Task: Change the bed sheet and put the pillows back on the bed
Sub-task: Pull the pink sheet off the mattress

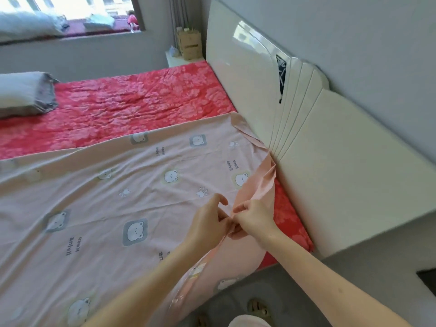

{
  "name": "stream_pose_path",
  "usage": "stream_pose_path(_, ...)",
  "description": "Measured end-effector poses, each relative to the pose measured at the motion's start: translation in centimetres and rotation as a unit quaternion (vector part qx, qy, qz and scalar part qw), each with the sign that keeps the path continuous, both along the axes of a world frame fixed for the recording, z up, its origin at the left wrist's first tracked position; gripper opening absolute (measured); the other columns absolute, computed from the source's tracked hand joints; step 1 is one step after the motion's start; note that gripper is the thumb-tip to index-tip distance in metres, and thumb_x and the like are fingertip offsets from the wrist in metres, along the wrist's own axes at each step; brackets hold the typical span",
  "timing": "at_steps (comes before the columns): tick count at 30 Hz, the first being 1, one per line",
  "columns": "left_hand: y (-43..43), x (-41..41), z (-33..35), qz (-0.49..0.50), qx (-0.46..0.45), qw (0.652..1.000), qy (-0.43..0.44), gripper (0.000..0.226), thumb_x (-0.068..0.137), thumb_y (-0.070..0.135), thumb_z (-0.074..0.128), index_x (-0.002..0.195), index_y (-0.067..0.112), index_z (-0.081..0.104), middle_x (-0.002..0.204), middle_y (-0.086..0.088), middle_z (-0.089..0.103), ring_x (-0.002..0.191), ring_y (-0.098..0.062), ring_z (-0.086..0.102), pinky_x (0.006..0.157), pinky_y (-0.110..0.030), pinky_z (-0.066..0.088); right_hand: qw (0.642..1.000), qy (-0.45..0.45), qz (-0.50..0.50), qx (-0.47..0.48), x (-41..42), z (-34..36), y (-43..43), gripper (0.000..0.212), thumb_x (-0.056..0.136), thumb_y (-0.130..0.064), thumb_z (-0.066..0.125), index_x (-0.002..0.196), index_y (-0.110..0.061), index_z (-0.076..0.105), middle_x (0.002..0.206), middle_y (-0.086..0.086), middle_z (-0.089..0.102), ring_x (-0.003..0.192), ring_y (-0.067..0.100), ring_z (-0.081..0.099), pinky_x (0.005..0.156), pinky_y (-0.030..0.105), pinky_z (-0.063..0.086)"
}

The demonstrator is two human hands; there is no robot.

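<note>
the left hand [207, 223] and right hand [256, 218] are meeting near the bed's corner, both pinching the folded edge of the pink sheet [118, 197], which is lying half spread over the red mattress pad [129, 100]. spreading looks under way; next, that edge is probably needing opening toward the headboard [330, 149].

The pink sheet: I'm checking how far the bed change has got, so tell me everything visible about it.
The pink sheet is thin, soft-looking fabric printed with white bear faces, paw prints and small lettering. It lies spread, lightly creased, over the near part of a red floral cover, which shows bare beyond its far edge. Along the headboard its edge is bunched and folded back. The left hand and right hand both pinch that edge; its near side hangs down over the side.
</note>
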State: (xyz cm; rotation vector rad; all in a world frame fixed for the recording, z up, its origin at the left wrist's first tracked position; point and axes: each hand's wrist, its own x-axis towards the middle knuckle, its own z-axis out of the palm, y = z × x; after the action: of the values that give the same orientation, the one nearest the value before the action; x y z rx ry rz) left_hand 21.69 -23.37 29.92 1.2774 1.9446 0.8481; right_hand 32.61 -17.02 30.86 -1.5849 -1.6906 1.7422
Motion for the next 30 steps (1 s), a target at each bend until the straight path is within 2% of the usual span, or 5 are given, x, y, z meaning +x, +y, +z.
stream_pose_path(7,0.6,3.7,1.0,-0.015,0.015,1.0,0.021,0.059,0.074,0.008,0.065,0.126,0.023,0.043,0.087,0.012,0.062,0.081,-0.001,0.058,0.079,-0.02,0.049,0.996,0.03,0.049,-0.071,2.0,0.7,4.7,0.027,0.079,0.015,0.035,0.076,0.003,0.059,0.057,0.018,0.063,0.051,0.027,0.065,0.058,0.037,0.06)
stream_pose_path(13,0.8,5.5,-1.0,0.048,0.093,0.974,0.202,0.062,0.067,-0.006,0.067,0.115,0.028,0.048,0.078,0.003,0.065,0.072,-0.011,0.054,0.059,-0.007,0.031,0.98,0.061,0.139,-0.127,2.1,0.5,5.8,0.03,0.079,0.017,0.038,0.081,0.007,0.066,0.067,0.018,0.067,0.062,0.027,0.069,0.061,0.032,0.06)
stream_pose_path(18,0.3,5.9,-0.9,0.057,0.071,0.977,0.192,0.047,0.075,0.005,0.07,0.104,0.034,0.047,0.08,0.001,0.067,0.069,-0.014,0.059,0.058,-0.022,0.045,0.961,0.079,0.205,-0.171,3.0,0.2,6.3,0.029,0.081,0.017,0.041,0.075,0.005,0.066,0.07,0.017,0.069,0.064,0.023,0.07,0.064,0.028,0.06)
stream_pose_path(21,-0.2,5.5,-0.2,0.068,0.056,0.987,0.137,0.043,0.076,0.014,0.065,0.106,0.037,0.043,0.083,0.008,0.063,0.069,0.008,0.054,0.064,-0.006,0.038,0.945,0.101,0.239,-0.199,3.5,-0.2,6.4,0.025,0.081,0.018,0.045,0.09,0.01,0.067,0.085,0.024,0.071,0.076,0.027,0.07,0.069,0.029,0.059)
stream_pose_path(30,-1.0,4.8,0.6,0.063,0.071,0.99,0.107,0.028,0.081,-0.004,0.063,0.105,0.009,0.068,0.074,0.021,0.063,0.071,0.017,0.056,0.068,-0.008,0.043,0.943,0.102,0.316,0.013,5.2,-1.3,5.4,0.023,0.079,-0.001,0.062,0.099,-0.012,0.069,0.071,0.0,0.07,0.061,0.006,0.058,0.053,0.02,0.043)
